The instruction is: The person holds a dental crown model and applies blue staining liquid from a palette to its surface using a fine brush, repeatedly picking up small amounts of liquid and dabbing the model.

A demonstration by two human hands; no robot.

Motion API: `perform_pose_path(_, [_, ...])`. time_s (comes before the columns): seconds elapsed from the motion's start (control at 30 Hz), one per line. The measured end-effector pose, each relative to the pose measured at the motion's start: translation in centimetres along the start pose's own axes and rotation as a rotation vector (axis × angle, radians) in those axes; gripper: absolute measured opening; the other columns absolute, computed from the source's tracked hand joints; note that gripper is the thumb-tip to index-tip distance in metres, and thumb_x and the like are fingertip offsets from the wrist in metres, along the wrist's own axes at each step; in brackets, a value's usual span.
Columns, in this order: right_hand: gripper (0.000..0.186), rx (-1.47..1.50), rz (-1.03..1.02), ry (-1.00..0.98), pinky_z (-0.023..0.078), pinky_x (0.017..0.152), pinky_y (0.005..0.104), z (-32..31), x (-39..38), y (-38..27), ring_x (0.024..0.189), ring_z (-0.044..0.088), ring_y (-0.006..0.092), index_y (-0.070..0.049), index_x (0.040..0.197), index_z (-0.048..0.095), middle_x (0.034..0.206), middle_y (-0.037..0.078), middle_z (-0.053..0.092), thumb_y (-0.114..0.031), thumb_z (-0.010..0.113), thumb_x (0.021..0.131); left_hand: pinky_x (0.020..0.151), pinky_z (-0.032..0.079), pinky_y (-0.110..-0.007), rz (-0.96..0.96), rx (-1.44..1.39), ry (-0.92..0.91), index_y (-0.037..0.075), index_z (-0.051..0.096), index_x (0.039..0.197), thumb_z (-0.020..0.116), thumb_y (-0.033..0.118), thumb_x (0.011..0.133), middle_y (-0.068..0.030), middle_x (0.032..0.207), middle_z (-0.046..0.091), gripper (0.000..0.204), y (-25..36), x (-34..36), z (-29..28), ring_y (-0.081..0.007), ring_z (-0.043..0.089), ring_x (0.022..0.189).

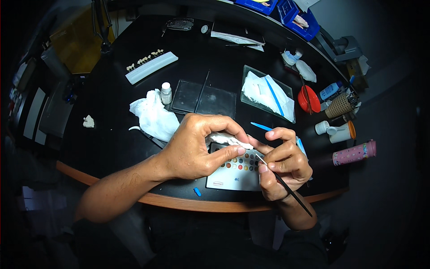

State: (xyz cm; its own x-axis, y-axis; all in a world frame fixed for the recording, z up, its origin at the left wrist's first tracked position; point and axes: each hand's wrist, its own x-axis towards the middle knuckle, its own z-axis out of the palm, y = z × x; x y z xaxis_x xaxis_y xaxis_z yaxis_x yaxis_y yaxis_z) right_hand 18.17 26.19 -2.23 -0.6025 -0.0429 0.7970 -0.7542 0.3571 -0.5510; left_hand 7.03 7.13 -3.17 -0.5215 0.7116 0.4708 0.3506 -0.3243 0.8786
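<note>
My left hand [195, 145] is closed around a white lumpy piece [226, 139], pinching its right end between thumb and fingers; the palm hides part of it. In my right hand [286, 163] is a thin brush [293, 195] with a dark handle, its fine tip pointing up and left toward that piece. Whether the tip touches it I cannot tell. Beneath both hands lies a white palette [237, 183] with rows of small round coloured pans, partly covered by my fingers. A blue pointed strip [260, 126] shows just behind my right fingers.
Beyond my left hand are a crumpled white tissue [154, 114], a small bottle [166, 93] and a dark slab [219, 101]. A glass plate [290, 117] bears white paper. On the right stand a red bowl [316, 101] and a pink bottle [354, 153]. Tooth samples [145, 59] stand far left.
</note>
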Motion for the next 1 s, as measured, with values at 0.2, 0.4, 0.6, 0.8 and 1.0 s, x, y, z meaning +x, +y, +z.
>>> perform_pose_path(0.2, [0.016,-0.031,-0.008,-0.001,0.069,0.083,0.0463,-0.12,0.02,-0.15,0.113,0.062,0.0318,0.0,0.079,0.059,0.077,0.014,0.067,0.012,0.069,0.075,0.071,0.054,-0.023,0.018,0.02,0.004,-0.001,0.075,0.102,0.08,0.005,0.088,-0.0118,0.094,0.076,0.016,0.0,-0.06,-0.08,-0.0117,0.072,0.083])
perform_pose_path(0.4, [0.016,-0.056,-0.017,-0.013,0.069,0.081,0.0446,-0.14,0.05,-0.17,0.109,0.063,0.0313,0.001,0.079,0.06,0.077,0.013,0.067,0.013,0.069,0.074,0.069,0.053,-0.022,0.026,0.048,-0.007,0.0,0.075,0.101,0.08,0.006,0.088,-0.0112,0.093,0.076,0.015,-0.11,-0.09,-0.18,-0.0114,0.071,0.08])
perform_pose_path(0.6, [0.015,-0.066,-0.032,-0.012,0.069,0.08,0.0433,-0.14,0.14,-0.15,0.108,0.064,0.0312,0.001,0.079,0.061,0.077,0.012,0.067,0.011,0.071,0.075,0.068,0.053,-0.023,0.04,0.051,-0.01,0.0,0.075,0.101,0.079,0.005,0.088,-0.011,0.092,0.076,0.015,-0.08,-0.01,-0.13,-0.0114,0.071,0.08])
perform_pose_path(0.8, [0.014,-0.074,-0.025,-0.011,0.07,0.08,0.0432,-0.07,0.1,-0.18,0.107,0.064,0.0311,0.0,0.079,0.062,0.077,0.012,0.067,0.011,0.071,0.076,0.069,0.053,-0.023,0.048,0.049,-0.003,-0.001,0.075,0.101,0.079,0.004,0.087,-0.0118,0.093,0.076,0.015,-0.26,-0.09,-0.12,-0.0124,0.072,0.081])
perform_pose_path(1.0, [0.015,-0.067,-0.026,-0.006,0.07,0.08,0.0428,0.08,0.07,-0.12,0.107,0.064,0.0312,0.0,0.079,0.062,0.077,0.012,0.067,0.01,0.072,0.076,0.069,0.053,-0.023,0.064,0.061,-0.009,-0.001,0.075,0.1,0.079,0.004,0.087,-0.0122,0.093,0.076,0.015,-0.17,-0.06,-0.17,-0.0124,0.072,0.081])
